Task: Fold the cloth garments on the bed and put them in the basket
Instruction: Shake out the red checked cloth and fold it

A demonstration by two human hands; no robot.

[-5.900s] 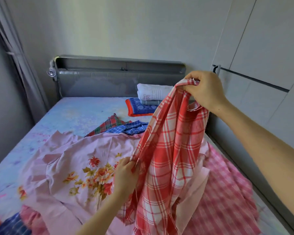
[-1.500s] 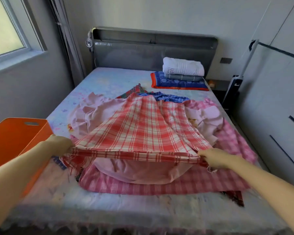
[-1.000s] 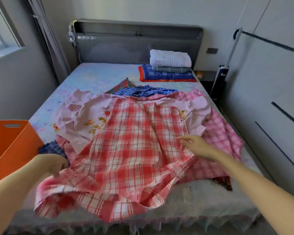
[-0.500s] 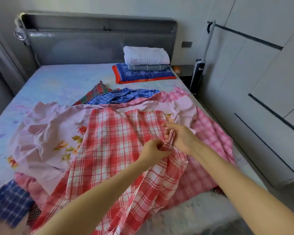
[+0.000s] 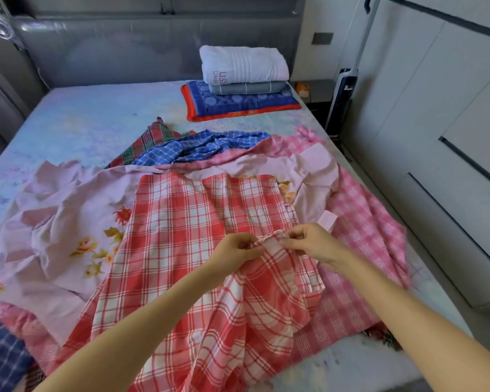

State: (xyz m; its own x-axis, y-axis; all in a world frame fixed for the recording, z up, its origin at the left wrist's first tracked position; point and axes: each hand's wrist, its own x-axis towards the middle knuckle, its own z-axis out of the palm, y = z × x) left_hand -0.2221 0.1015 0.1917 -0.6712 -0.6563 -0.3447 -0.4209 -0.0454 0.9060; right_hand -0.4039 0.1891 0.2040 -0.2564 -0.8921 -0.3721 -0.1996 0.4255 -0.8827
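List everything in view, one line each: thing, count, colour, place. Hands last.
red plaid cloth: 1, red-white, top of pile, near edge
floral cloth: 1, pale pink, left
pink checked cloth: 1, right
blue checked cloth: 1, behind pile
folded stack: 1, white, grey, blue-red, by headboard
headboard: 1, grey
bed: 1, light blue sheet
left hand: pinches red plaid cloth
right hand: pinches the same edge

Hands: left hand (image 5: 236, 248) and right hand (image 5: 314, 243) pinch one gathered edge of the red-and-white checked cloth (image 5: 193, 236).
Underneath: pale pink floral sheet (image 5: 68, 222), on the bed (image 5: 77, 114).
Headboard end: folded white towel (image 5: 242, 65).
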